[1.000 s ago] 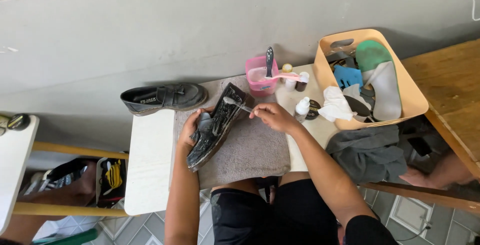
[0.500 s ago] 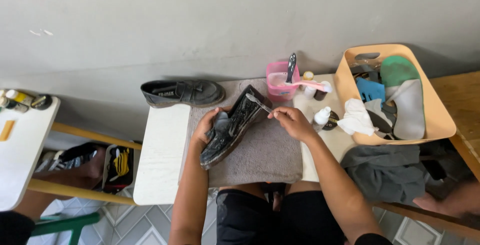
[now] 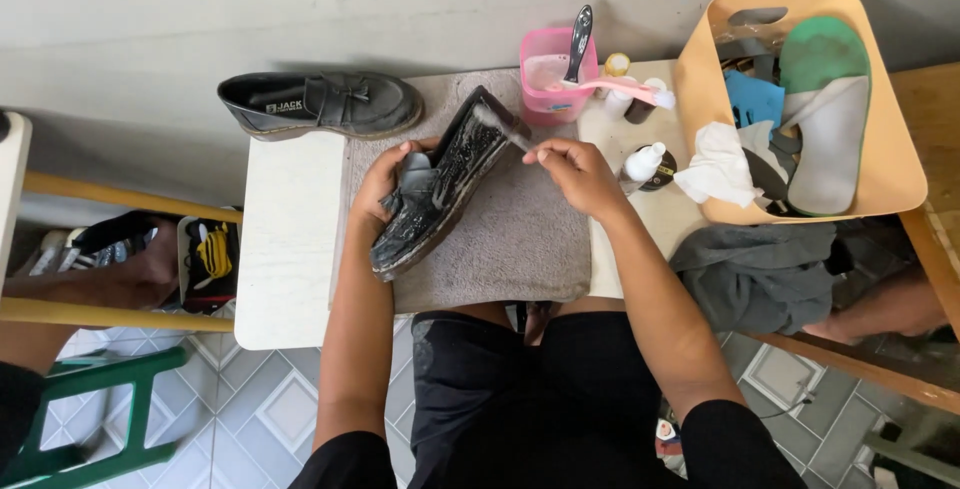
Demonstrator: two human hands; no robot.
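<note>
A black loafer (image 3: 440, 189), wet and soapy, lies tilted on a grey towel (image 3: 500, 239) spread over a small white table (image 3: 280, 249). My left hand (image 3: 385, 179) grips the shoe at its opening. My right hand (image 3: 575, 169) pinches a thin brush (image 3: 505, 129) whose head rests against the toe of the shoe. The second black loafer (image 3: 320, 104) stands at the table's far left edge, apart from both hands.
A pink cup (image 3: 555, 74) holding a black brush and a pink toothbrush stands behind the towel, with small bottles (image 3: 640, 164) beside it. A tan bin (image 3: 880, 169) with insoles and cloths sits at right. A grey cloth (image 3: 760, 269) hangs below it. Other people's limbs show at both sides.
The view has shifted slightly. My right hand keeps the brush working at the shoe's toe while my left hand stays on the shoe.
</note>
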